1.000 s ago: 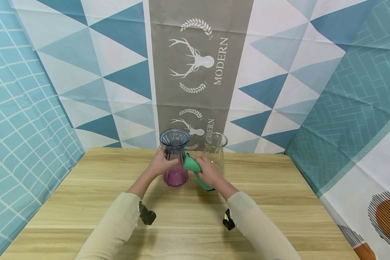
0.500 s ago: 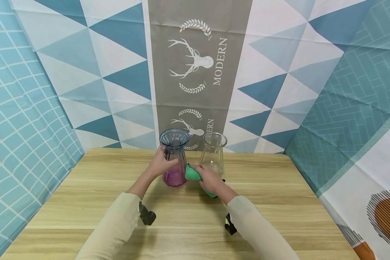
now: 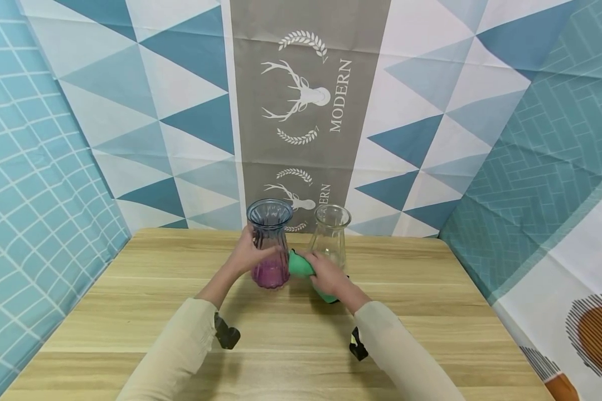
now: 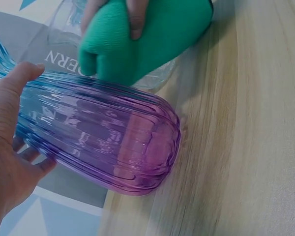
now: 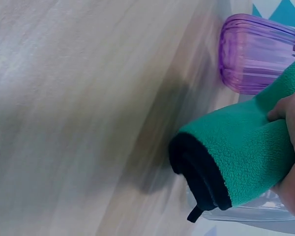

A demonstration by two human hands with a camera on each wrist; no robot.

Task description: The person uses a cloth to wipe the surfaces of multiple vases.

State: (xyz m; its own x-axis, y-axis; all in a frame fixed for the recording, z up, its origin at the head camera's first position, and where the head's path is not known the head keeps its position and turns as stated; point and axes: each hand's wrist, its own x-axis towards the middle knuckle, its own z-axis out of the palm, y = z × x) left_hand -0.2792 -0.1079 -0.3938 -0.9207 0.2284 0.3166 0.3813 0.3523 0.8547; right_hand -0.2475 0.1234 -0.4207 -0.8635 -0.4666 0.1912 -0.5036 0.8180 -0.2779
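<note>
A ribbed glass vase (image 3: 271, 262), blue at its flared rim and pink-purple at the base, stands upright on the wooden table. My left hand (image 3: 246, 255) grips its upper body from the left, thumb and fingers spread around it in the left wrist view. In my right hand (image 3: 327, 274) is a bunched green cloth (image 5: 241, 147) with a black edge and a small loop. The folded end of the cloth (image 4: 113, 59) lies right at the vase's right side. Behind the right hand stands a clear glass vase (image 3: 331, 236), its lower part partly hidden by the hand and cloth.
The wooden table (image 3: 180, 267) ends at the back against a patterned wall covering (image 3: 301, 100) with deer and triangles. Blue tile-pattern sheets (image 3: 35, 167) hang at the left side. Black wrist-camera mounts (image 3: 227, 332) sit below both sleeves.
My right hand has moved slightly down and toward me with the cloth, then a touch right, staying beside the coloured vase. The left hand keeps its grip, and both vases stay in place.
</note>
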